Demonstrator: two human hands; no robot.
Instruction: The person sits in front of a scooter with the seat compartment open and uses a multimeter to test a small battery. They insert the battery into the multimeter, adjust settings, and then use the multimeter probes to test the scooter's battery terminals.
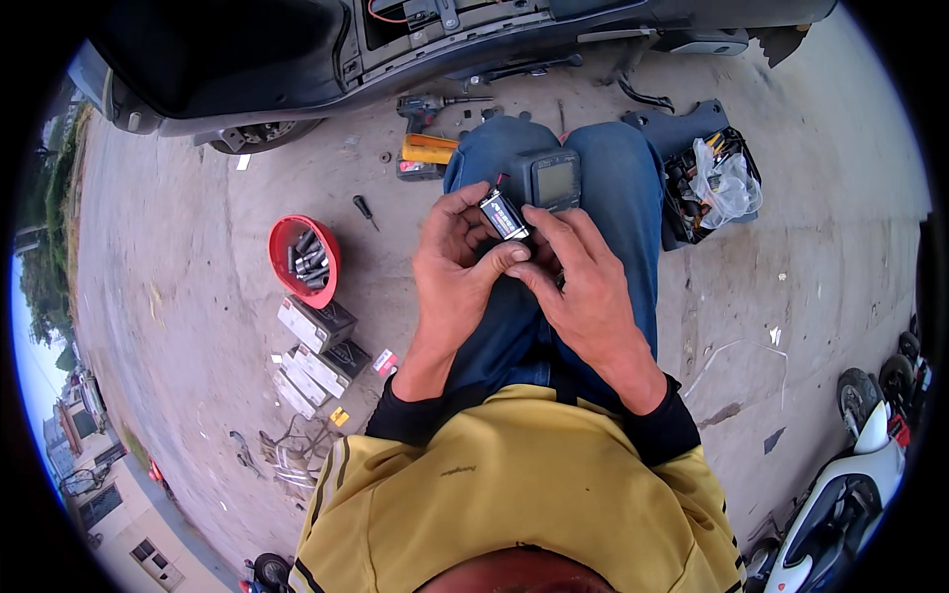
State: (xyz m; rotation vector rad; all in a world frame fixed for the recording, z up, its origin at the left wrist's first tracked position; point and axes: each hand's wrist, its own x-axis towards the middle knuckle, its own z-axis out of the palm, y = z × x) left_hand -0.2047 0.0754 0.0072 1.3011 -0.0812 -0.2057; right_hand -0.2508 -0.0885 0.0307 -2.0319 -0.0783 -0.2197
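Above my lap I hold a small block-shaped battery, dark with silver ends, looking like a 9-volt battery. A short red wire rises near its upper end. My left hand is closed round its left side, thumb at the lower end. The fingers of my right hand press at its right side, partly hiding it. Just beyond the hands, a dark grey multimeter with a blank-looking screen rests on my jeans between the knees; my right fingertips overlap its lower edge.
A dark scooter body spans the far side. On the concrete lie a cordless drill, a screwdriver, a red bowl of dark cylindrical parts and several boxes. At right stands a tool box with a plastic bag; a white scooter is lower right.
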